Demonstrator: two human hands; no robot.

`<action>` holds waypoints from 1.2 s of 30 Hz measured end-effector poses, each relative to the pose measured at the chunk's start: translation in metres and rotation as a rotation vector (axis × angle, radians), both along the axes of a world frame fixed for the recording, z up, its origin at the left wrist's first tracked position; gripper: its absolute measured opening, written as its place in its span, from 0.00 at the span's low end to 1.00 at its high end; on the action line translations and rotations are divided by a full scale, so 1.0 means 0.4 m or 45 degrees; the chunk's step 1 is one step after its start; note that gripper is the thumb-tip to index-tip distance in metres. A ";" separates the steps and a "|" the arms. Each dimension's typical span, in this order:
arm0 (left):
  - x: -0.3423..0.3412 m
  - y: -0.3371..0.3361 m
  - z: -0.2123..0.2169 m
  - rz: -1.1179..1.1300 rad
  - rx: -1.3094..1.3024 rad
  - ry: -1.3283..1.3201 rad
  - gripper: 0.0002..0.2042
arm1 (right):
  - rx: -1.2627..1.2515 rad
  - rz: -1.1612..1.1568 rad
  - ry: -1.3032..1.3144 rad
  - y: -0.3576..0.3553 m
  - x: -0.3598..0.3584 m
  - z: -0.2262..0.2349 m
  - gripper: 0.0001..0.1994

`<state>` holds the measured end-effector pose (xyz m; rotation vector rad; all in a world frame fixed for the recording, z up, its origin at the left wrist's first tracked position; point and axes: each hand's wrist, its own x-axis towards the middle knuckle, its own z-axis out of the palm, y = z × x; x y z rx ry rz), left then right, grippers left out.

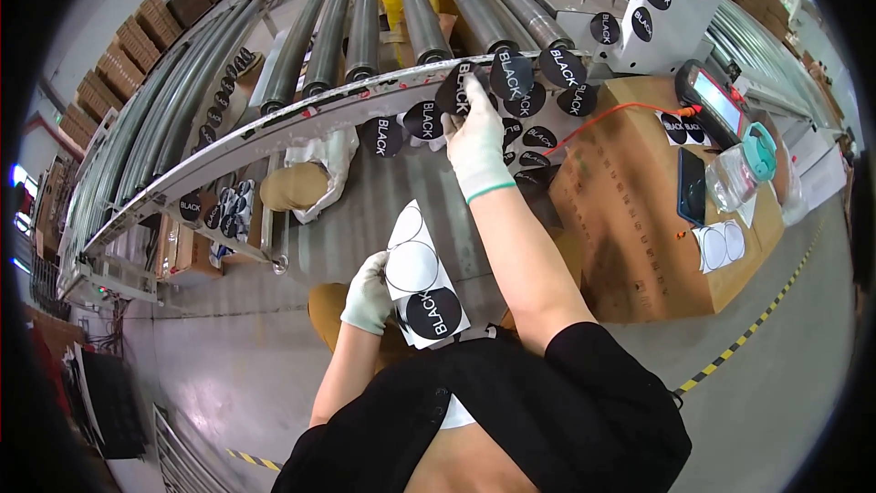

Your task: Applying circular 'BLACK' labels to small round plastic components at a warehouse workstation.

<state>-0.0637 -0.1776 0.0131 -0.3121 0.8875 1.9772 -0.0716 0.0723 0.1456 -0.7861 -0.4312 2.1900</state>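
Observation:
My left hand (368,298), in a white glove, is closed on the edge of a strip of sticker backing (412,265) in front of my body. One black round sticker (434,314) is on the strip's lower part; pale circles show above it. My right hand (477,137), gloved too with a green cuff, reaches forward to the conveyor's side rail (360,96). Its fingers are closed on a black round sticker (453,91) at the rail's edge. Beside it, more black round stickers (562,68) hang along the rail, some overlapping.
Metal rollers (415,5) lie beyond the rail. At right, a cardboard box (630,192) carries a phone (691,186), a clear bottle with a teal lid (735,173) and a handheld device with a red cable (714,102). A brown roll (294,186) sits below the rail at left.

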 end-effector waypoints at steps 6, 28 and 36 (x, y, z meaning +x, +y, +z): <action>0.002 -0.004 -0.009 -0.057 -0.020 -0.056 0.10 | -0.107 -0.023 -0.055 0.026 -0.060 0.043 0.19; 0.163 0.179 0.116 -0.414 -0.108 0.692 0.09 | 1.243 0.391 -0.794 -0.071 0.488 -0.205 0.10; 0.187 0.208 0.124 -0.481 -0.200 0.600 0.07 | 0.778 -1.153 -0.951 0.270 0.865 -0.134 0.12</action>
